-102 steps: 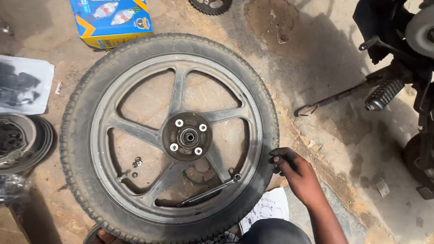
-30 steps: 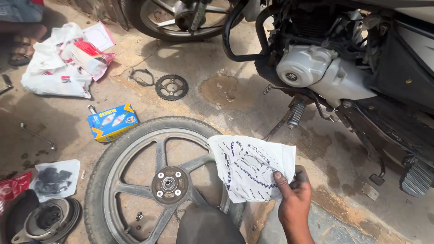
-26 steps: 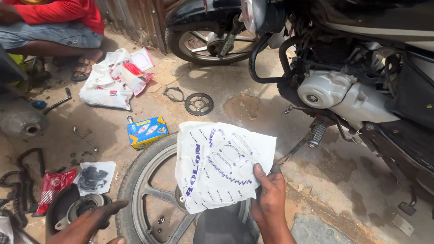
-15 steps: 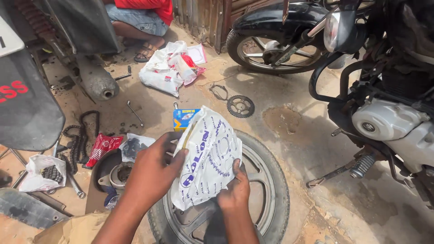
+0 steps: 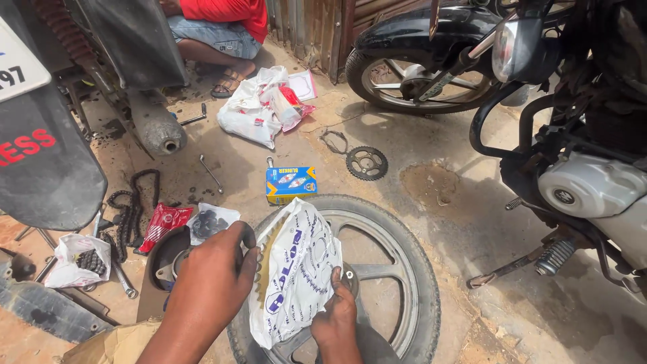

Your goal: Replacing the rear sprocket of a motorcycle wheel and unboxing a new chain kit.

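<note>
Between your two hands, above the wheel (image 5: 404, 283) on the floor, sits a white plastic packet (image 5: 294, 269): left hand (image 5: 216, 276) grips its left edge, right hand (image 5: 337, 313) pinches its bottom.

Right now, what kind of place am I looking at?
Most likely an open-air motorcycle repair spot: a motorcycle stands by a loose wheel lying on the ground, with a sprocket and spanners scattered about.

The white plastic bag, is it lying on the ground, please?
No, the white plastic bag is held up above the wheel by both hands, left hand and right hand.
</note>
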